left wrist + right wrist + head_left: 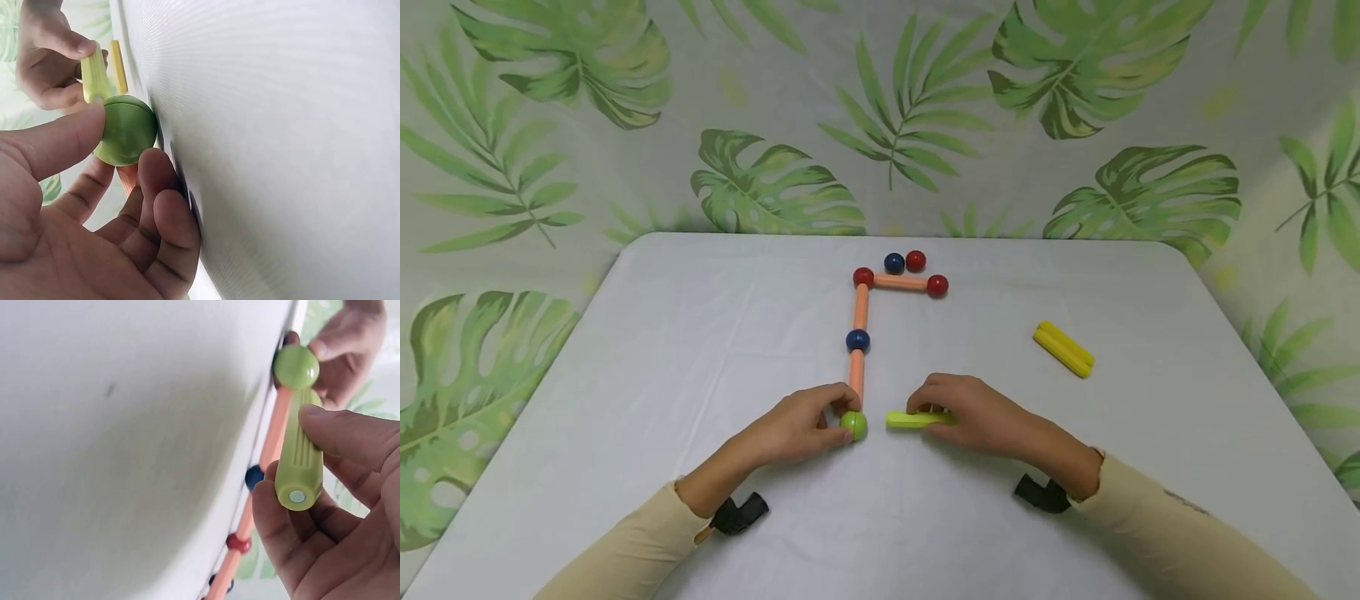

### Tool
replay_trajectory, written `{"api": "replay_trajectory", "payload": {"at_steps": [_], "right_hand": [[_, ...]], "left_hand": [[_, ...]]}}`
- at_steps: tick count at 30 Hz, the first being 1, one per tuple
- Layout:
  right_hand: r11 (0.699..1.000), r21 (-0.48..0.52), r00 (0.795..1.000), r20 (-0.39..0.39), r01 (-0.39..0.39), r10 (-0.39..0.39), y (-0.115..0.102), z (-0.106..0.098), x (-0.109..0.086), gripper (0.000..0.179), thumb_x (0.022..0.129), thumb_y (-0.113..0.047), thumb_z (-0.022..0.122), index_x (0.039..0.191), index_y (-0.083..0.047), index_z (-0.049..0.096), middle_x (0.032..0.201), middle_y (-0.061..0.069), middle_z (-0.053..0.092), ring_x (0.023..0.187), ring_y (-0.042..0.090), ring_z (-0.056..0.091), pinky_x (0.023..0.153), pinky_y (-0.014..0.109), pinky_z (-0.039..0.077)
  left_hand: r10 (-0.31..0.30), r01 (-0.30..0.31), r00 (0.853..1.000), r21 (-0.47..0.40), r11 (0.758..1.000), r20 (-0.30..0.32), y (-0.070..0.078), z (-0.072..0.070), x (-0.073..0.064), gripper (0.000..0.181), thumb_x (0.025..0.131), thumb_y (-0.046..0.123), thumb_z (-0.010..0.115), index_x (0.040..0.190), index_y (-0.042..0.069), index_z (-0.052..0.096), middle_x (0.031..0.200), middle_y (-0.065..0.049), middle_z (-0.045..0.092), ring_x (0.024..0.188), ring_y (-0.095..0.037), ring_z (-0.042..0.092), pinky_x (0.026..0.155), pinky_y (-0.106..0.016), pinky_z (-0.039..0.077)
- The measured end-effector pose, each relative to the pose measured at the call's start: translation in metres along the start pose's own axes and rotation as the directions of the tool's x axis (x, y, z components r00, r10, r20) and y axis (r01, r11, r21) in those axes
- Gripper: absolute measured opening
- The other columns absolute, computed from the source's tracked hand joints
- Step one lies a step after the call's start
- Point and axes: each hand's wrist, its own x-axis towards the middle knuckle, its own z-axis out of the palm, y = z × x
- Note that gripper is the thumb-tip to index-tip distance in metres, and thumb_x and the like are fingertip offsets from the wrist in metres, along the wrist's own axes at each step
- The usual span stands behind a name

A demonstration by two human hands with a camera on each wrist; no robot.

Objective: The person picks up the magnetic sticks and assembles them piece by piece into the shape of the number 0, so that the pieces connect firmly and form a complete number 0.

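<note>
My left hand [808,422] pinches a green ball [853,426] between thumb and fingers at the near end of a chain of rods and balls. From that ball an orange rod [857,375] runs away to a blue ball [857,340]. A second orange rod [861,308] continues to a red ball [863,277], where a third rod [901,283] turns right to another red ball [937,286]. Just right of the green ball, my right hand [973,417] grips a yellow-green rod [300,450], its left end pointing at the ball across a small gap. A round metallic disc shows in the rod's end.
Behind the top rod lie a loose blue ball [894,263] and a loose red ball [916,261]. Two yellow rods [1064,348] lie side by side to the right. A leaf-patterned cloth [925,200] hangs behind the white table [715,292].
</note>
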Motion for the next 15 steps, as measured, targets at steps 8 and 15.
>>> {"api": "replay_trajectory", "payload": {"at_steps": [8, 15], "right_hand": [[0.998, -0.035, 0.999, 0.025, 0.048, -0.047, -0.014, 0.014, 0.014, 0.024, 0.088, -0.013, 0.075, 0.111, -0.017, 0.070, 0.103, -0.005, 0.067, 0.091, 0.007, 0.059, 0.083, 0.022, 0.053], [0.998, -0.048, 0.999, 0.021, 0.038, -0.037, -0.017, 0.015, 0.014, 0.025, 0.087, -0.013, 0.076, 0.110, -0.017, 0.071, 0.103, -0.004, 0.067, 0.090, 0.007, 0.059, 0.082, 0.021, 0.053]], "left_hand": [[0.014, -0.014, 1.000, 0.005, 1.000, 0.002, -0.001, 0.000, 0.001, 0.023, 0.091, 0.015, 0.071, 0.112, 0.017, 0.060, 0.105, -0.003, 0.062, 0.069, -0.010, 0.053, 0.064, -0.022, 0.046], [0.011, -0.011, 1.000, 0.006, 1.000, 0.008, -0.001, 0.000, 0.000, 0.024, 0.091, 0.015, 0.070, 0.112, 0.016, 0.060, 0.103, -0.002, 0.062, 0.067, -0.010, 0.052, 0.062, -0.021, 0.044]]}}
